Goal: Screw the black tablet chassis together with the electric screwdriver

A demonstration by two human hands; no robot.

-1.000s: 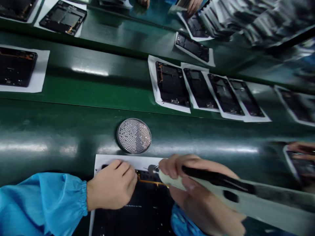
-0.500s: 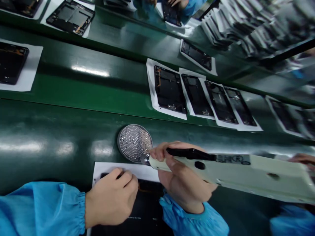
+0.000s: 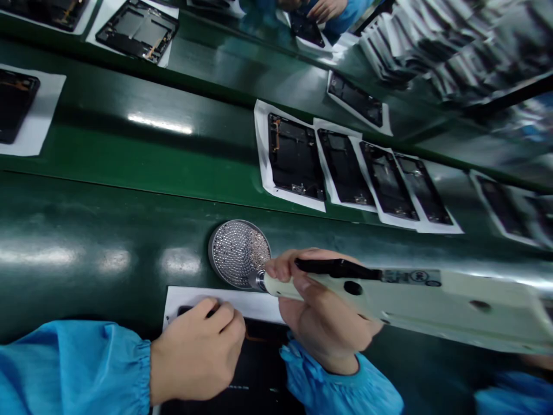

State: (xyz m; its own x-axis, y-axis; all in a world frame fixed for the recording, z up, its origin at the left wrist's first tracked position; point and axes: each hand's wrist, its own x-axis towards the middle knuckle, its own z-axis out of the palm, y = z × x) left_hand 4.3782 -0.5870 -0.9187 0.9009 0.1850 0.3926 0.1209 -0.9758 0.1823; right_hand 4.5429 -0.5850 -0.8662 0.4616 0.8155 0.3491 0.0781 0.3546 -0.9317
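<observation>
My right hand [image 3: 324,311] is wrapped round a pale electric screwdriver [image 3: 458,300], a finger along its black lever. The screwdriver's nose points left, at the near right edge of a round metal dish [image 3: 231,253] with a dimpled surface and small screws gathered on its right side. My left hand [image 3: 199,351] lies over the upper left part of a black tablet housing [image 3: 259,374], its fingers curled together and their tips hidden. Under the housing is a white sheet [image 3: 254,302]. The screwdriver's bit is hidden at the dish.
Beyond the dish, several black housings [image 3: 296,158] lie on white sheets along a green belt [image 3: 173,150]. Another person's hand [image 3: 326,10] works across it. Stacked wrapped panels [image 3: 410,46] stand at the upper right. A blue sleeve [image 3: 514,395] shows at the lower right.
My hands and the screwdriver hold nearly the same place. The view has shifted slightly. A person's hand at the right edge has left its spot by the screwdriver's rear end.
</observation>
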